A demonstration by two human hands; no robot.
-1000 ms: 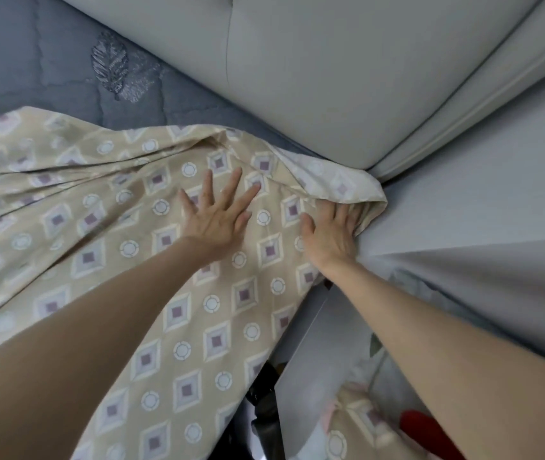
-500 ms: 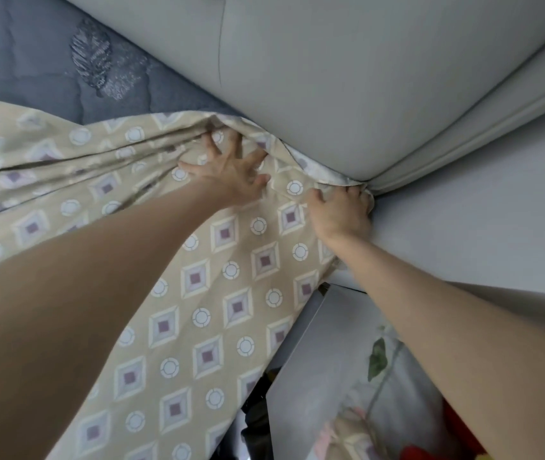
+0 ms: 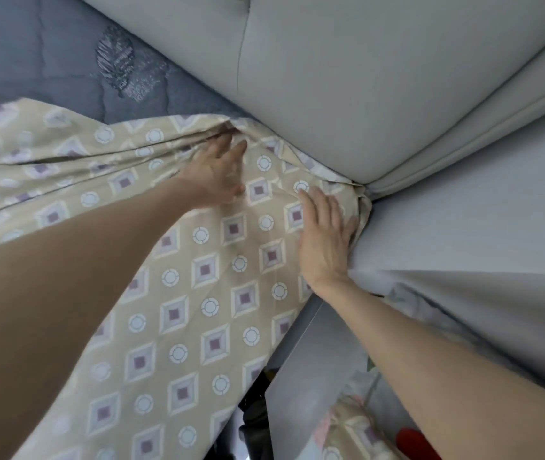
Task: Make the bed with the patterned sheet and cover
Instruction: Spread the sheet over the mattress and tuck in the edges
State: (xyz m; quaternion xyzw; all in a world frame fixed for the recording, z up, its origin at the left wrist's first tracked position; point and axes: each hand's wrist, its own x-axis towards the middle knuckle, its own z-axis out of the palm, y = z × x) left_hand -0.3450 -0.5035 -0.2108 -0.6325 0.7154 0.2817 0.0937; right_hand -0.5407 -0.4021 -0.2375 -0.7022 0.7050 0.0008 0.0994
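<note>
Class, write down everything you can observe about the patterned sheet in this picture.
The patterned sheet is thin beige fabric printed with purple-centred diamonds and white rings. It lies creased over the blue quilted mattress, bunched at the corner beside the grey padded headboard. The left hand presses its folds there; the right hand lies flat on its corner edge.

Both arms outstretched; left grip (image 3: 218,174), right grip (image 3: 325,240) flat, fingers straight.
</note>
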